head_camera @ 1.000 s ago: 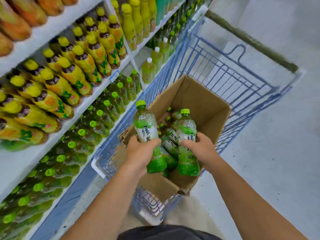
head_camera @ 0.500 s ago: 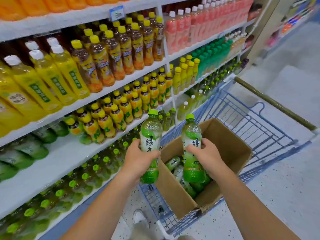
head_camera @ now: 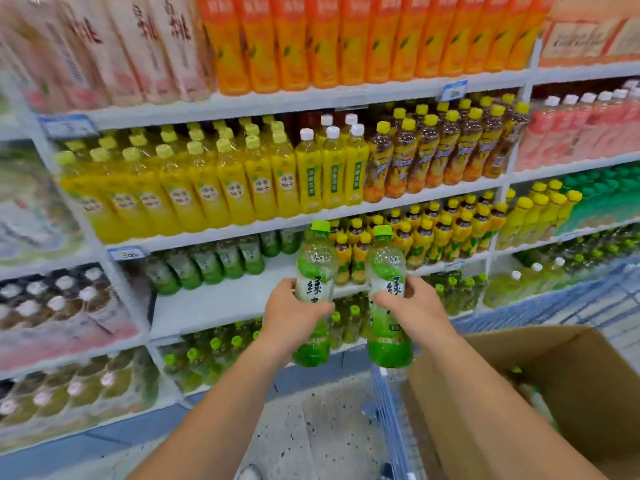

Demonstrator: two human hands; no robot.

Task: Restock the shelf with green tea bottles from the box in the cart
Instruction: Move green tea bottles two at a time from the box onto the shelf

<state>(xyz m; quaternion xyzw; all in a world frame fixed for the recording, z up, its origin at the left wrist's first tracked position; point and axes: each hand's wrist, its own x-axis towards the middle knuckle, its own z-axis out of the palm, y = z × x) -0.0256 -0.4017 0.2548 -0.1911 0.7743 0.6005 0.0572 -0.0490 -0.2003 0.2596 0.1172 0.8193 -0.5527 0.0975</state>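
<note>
I hold two green tea bottles upright in front of the shelving. My left hand (head_camera: 294,315) grips the left green tea bottle (head_camera: 317,268) around its middle. My right hand (head_camera: 414,304) grips the right green tea bottle (head_camera: 388,271) the same way. Both have green caps and white labels. Behind them, the white shelf (head_camera: 214,303) has a bare stretch, with a row of green tea bottles (head_camera: 207,263) standing at its back left. The cardboard box (head_camera: 519,393) sits in the blue cart (head_camera: 388,410) at lower right; its contents are mostly hidden.
Yellow-capped bottles (head_camera: 446,233) fill the right part of the same shelf. Yellow and orange drinks (head_camera: 221,188) stand on higher shelves, green-capped bottles (head_camera: 214,344) on the shelf below. Speckled floor (head_camera: 311,427) lies between the cart and the shelving.
Both hands lifted the two bottles out of the box and carried them up and left to the shelving. My view turned from the cart to face the shelves.
</note>
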